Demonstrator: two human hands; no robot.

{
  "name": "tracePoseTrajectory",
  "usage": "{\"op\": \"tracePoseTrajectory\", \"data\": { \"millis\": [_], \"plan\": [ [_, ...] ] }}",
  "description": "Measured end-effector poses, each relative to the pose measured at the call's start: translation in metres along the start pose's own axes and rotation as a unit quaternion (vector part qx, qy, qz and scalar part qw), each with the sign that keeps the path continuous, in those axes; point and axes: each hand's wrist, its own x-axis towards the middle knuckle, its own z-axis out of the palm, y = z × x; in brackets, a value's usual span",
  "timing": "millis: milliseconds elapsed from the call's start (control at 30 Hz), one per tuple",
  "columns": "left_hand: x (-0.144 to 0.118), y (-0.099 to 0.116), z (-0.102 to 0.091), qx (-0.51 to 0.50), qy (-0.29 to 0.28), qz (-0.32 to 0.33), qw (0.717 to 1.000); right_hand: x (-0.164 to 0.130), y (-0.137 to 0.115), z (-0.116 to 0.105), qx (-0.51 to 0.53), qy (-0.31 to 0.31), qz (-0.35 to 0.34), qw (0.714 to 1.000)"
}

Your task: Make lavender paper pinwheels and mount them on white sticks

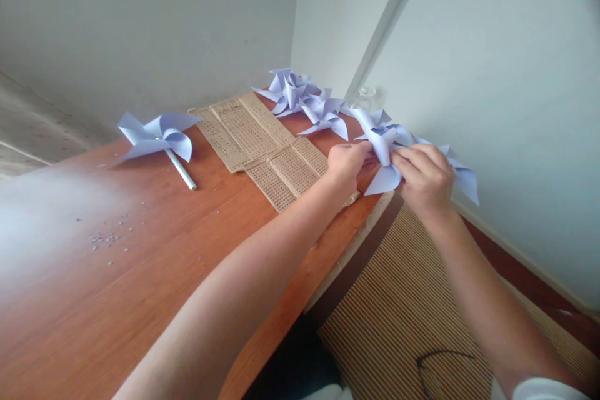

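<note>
A pale lilac paper pinwheel [382, 147] is between my two hands, over the table's right edge. My left hand [349, 165] is closed on its left side, thumb along the paper. From the right, my right hand [424, 175] pinches the same pinwheel with bent fingers. More folded paper blades [464, 178] show beyond my right hand; whether they belong to a separate pinwheel I cannot tell. Behind my left hand lies another pinwheel [323, 114], beside a cluster of paper pinwheels [288, 90] at the far corner.
A flattened, perforated cardboard sheet [250, 131] lies on the wooden table [187, 250]. To its left rests a pinwheel with a white paper stick [157, 137]. Tiny grey scraps [110, 237] are scattered at left. Walls meet behind the table; a slatted mat [398, 281] covers the floor.
</note>
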Motion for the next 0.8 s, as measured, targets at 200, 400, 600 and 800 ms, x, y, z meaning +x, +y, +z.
{"op": "tracePoseTrajectory", "data": {
  "millis": [200,400,600,800],
  "plan": [
    [0.0037,-0.0022,-0.0023,0.002,0.004,-0.001,1.0,-0.0024,0.0019,0.0042,0.021,-0.016,0.015,1.0],
    [0.0039,-0.0032,-0.0037,0.006,-0.002,0.005,1.0,-0.0025,0.0031,0.0045,0.022,-0.018,0.009,1.0],
    [0.0054,-0.006,-0.0029,0.006,0.0,0.006,1.0,-0.0038,0.0028,0.0027,0.051,-0.026,0.016,0.998],
    [0.0029,-0.0063,-0.0032,0.004,-0.005,0.009,1.0,-0.0043,0.0029,0.0019,0.034,-0.033,0.012,0.999]
  ]
}}
